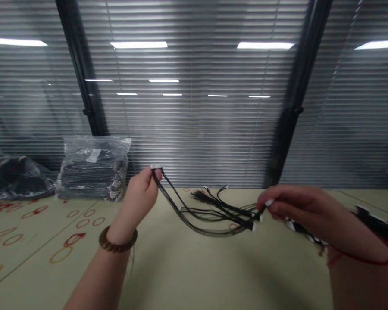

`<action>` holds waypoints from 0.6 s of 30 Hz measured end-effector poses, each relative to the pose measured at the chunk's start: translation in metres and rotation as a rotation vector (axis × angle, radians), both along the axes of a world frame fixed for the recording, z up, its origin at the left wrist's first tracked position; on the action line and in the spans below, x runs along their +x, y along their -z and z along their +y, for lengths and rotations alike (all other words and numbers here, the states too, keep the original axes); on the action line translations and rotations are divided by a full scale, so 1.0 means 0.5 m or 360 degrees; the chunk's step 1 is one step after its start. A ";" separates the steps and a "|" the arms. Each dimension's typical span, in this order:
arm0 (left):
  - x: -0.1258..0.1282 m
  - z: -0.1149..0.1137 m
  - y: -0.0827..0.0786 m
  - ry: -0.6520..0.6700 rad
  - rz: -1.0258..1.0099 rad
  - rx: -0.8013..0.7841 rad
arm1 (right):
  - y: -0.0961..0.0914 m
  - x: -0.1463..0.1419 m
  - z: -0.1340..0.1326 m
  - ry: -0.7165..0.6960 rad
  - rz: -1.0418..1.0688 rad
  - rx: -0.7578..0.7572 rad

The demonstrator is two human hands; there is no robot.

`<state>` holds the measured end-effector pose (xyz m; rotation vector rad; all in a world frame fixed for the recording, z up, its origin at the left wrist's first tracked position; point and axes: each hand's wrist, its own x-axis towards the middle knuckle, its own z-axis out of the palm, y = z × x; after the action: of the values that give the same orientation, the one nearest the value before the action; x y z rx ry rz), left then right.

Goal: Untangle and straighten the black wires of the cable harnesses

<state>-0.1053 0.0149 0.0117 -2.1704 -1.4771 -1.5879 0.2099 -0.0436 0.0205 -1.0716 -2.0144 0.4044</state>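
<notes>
My left hand (141, 193) is raised above the table, fingers closed round the white connector end of a black wire harness (194, 221). The harness sags in a loop across to my right hand (297, 206), which pinches its other end with a small white connector at the fingertips. More black wires with white connectors (213, 200) fan out behind the loop, over the table. A beaded bracelet sits on my left wrist and a red string on my right wrist.
A clear plastic bag of black cable bundles (92, 170) stands at the back left against the blinds. Another dark bag (13, 178) lies at the far left. The beige table (187, 267) has red ring marks on its left side. More black cables (380, 224) lie at the right.
</notes>
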 end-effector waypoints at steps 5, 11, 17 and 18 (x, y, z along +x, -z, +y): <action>0.108 -0.053 0.033 0.0569 0.0214 -0.0125 | 0.032 -0.048 0.038 -0.0131 0.0136 -0.0065; 0.171 -0.076 0.069 0.0889 0.0229 -0.0310 | 0.054 -0.099 0.048 -0.0288 0.0249 -0.0146; 0.174 -0.067 0.078 0.1059 0.0142 -0.0360 | 0.057 -0.109 0.043 -0.0372 0.0238 -0.0114; 0.173 -0.066 0.078 0.1064 0.0138 -0.0362 | 0.058 -0.107 0.042 -0.0365 0.0243 -0.0105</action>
<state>-0.0187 -0.0183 -0.0272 -3.0447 -0.9916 -1.4864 0.1563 -0.0224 -0.0085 -0.8240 -2.0038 0.6566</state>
